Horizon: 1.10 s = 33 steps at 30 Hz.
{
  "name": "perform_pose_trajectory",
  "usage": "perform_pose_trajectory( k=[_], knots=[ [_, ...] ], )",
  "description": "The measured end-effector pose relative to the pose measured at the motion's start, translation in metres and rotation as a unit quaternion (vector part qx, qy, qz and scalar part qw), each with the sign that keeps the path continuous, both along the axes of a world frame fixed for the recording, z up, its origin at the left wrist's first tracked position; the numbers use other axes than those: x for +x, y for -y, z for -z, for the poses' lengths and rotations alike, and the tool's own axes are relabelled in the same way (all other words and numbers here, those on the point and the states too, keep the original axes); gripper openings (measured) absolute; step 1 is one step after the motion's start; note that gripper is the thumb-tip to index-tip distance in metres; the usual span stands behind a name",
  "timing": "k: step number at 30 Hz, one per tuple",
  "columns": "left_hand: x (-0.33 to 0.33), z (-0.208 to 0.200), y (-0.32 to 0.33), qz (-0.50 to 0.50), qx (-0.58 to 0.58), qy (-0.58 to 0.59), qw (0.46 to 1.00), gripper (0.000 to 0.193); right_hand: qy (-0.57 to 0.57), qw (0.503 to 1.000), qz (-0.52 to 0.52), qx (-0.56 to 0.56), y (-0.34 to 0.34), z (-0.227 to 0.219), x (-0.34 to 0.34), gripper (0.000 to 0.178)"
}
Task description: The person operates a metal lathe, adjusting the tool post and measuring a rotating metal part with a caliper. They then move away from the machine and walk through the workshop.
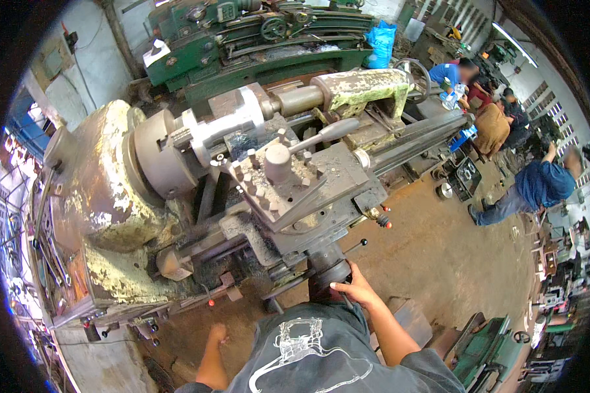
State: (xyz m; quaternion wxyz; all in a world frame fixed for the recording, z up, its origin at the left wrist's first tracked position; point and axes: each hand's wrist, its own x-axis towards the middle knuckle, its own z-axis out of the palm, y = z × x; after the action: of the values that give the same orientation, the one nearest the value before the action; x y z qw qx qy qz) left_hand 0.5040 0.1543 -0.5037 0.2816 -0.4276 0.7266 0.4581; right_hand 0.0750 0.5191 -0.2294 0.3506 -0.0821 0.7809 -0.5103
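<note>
Right hand (359, 288) grips handwheel (332, 270); left hand (219, 334) off it, can't tell fingers. Likely feed adjustment; next probably needs steady turning.

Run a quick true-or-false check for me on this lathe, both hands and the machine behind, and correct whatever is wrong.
1. The right hand is on the dark handwheel. True.
2. A shiny metal workpiece sits between the chuck and the tailstock. True.
3. The left hand grips the chuck. False: it is low beside the person's body, well apart from the chuck.
4. The machine behind is red. False: it is green.
5. Metal chips lie around the tool post. True.
</note>
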Motion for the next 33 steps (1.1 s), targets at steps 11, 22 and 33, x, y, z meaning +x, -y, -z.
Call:
perform_pose_trajectory(
  k=[11,22,33],
  knots=[
    [-0.088,-0.011,0.002,-0.263,-0.147,0.07,0.951,0.044,0.039,0.994,0.084,-0.065,0.006,0.015,0.017,0.093],
    [-0.044,0.019,-0.029,-0.172,-0.01,0.064,0.983,0.055,-0.094,0.995,0.034,0.024,0.005,0.041,0.001,0.098],
    [0.004,0.046,-0.048,-0.114,-0.035,0.056,0.991,0.051,-0.222,0.965,-0.016,0.137,0.006,0.049,-0.003,0.105]
  ],
)
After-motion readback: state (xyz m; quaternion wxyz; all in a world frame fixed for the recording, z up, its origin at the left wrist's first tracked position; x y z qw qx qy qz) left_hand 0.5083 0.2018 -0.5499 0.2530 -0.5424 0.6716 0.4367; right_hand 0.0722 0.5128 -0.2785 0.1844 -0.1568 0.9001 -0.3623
